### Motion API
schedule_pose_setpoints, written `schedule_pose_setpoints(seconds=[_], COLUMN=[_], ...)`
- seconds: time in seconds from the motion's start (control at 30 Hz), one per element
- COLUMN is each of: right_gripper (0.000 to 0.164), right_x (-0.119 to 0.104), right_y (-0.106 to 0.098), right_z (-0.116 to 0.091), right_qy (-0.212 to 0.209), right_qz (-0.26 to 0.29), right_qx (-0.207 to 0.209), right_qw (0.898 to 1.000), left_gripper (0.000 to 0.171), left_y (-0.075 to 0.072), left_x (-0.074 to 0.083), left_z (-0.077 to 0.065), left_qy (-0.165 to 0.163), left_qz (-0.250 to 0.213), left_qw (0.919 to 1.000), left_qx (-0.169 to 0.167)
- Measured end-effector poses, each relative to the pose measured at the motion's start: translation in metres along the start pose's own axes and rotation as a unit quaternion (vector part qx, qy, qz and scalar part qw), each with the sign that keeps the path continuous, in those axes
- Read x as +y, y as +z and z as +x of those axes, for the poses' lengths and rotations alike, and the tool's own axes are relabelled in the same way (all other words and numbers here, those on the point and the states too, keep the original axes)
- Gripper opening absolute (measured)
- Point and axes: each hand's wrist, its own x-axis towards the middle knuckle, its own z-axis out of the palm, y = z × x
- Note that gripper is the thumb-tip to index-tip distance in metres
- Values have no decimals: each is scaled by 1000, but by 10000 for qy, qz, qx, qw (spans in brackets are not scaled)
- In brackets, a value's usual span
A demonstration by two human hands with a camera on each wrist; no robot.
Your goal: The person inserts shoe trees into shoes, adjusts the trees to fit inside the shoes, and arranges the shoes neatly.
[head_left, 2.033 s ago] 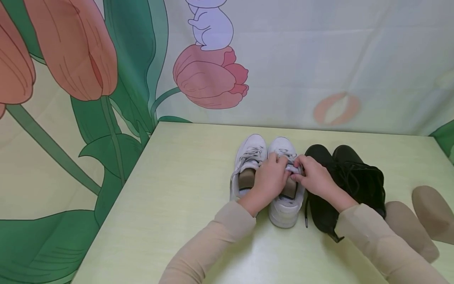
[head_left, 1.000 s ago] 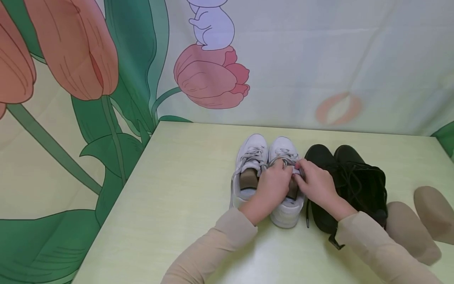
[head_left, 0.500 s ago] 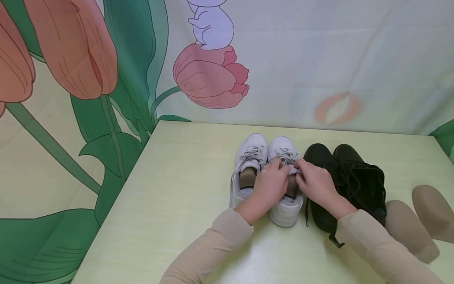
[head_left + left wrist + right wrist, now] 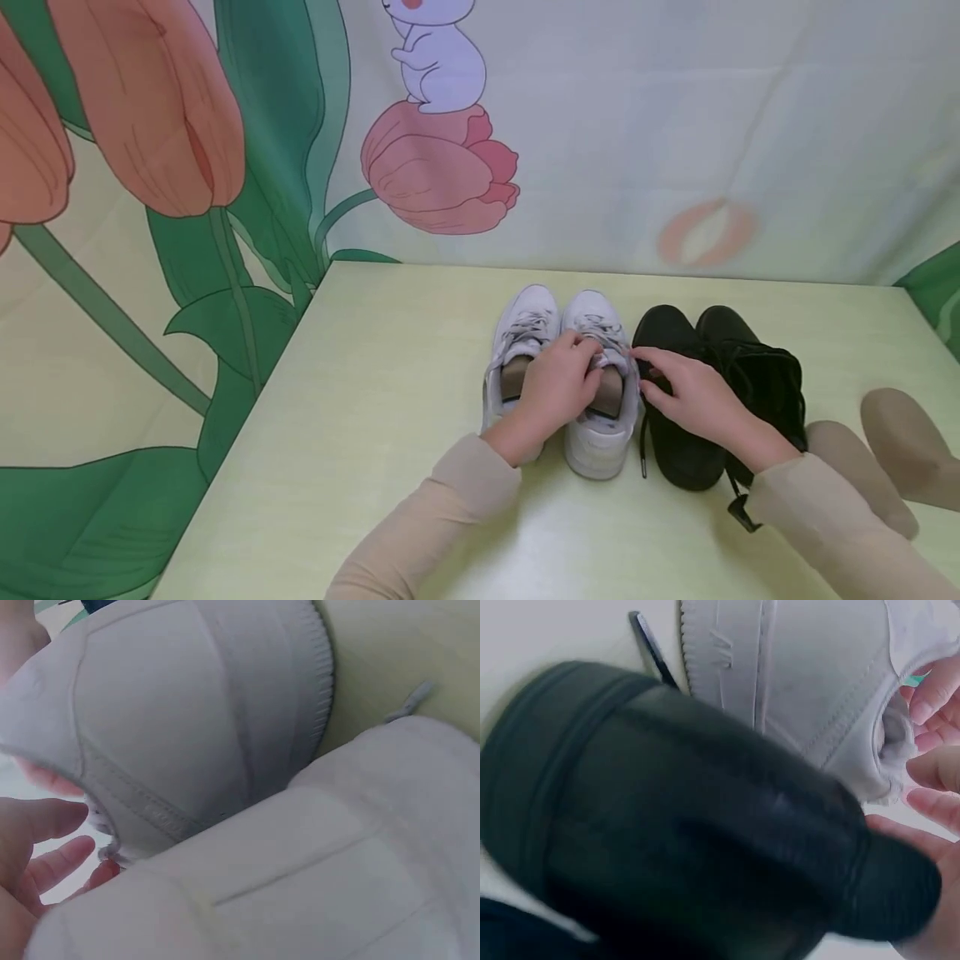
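Observation:
Two white lace-up sneakers stand side by side, toes away from me: the left sneaker [image 4: 527, 312] and the right sneaker [image 4: 600, 450]. My left hand [image 4: 557, 383] is over the inner side of the right sneaker, fingertips at its laces and tongue [image 4: 613, 358]. In the left wrist view its thumb and fingers [image 4: 64, 862] are spread apart by the shoe opening. My right hand [image 4: 693, 396] has thumb and index parted, fingertips just off that sneaker's outer edge. Below it lies a pair of black shoes [image 4: 667, 329], partly covered by the hand and sleeve.
Brown inserts sit inside both sneakers. Two beige insert-like pieces [image 4: 903, 433] lie at the table's right. A black lace [image 4: 642, 454] trails beside the right sneaker. Behind the table [image 4: 390, 375] hangs a printed cloth [image 4: 600, 150] with tulips.
Both hands were pinching the right sneaker's tongue and laces. The right hand has let go and moved right, and the left hand's fingers have loosened. The sneakers have stayed in place.

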Motion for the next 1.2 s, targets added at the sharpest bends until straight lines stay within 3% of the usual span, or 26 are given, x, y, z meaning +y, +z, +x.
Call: schedule_pose_setpoints(seconds=[0.2, 0.43, 0.8, 1.2], right_gripper=[40, 38, 41, 42], right_x=[10, 20, 36, 54], right_y=[-9, -17, -16, -12], right_z=[-13, -25, -45, -63], right_qy=[20, 16, 354, 367], right_qz=[-127, -140, 43, 224], right_qx=[264, 626, 891, 1244], right_qw=[9996, 9979, 9954, 9913], left_gripper=[26, 29, 39, 43], left_y=[-9, -13, -2, 13], left_x=[5, 16, 31, 38], left_z=[8, 15, 14, 13], left_qy=[92, 286, 706, 513], left_qz=[-75, -284, 292, 494], left_qw=[9999, 9987, 9957, 9953], left_qx=[41, -309, -527, -655])
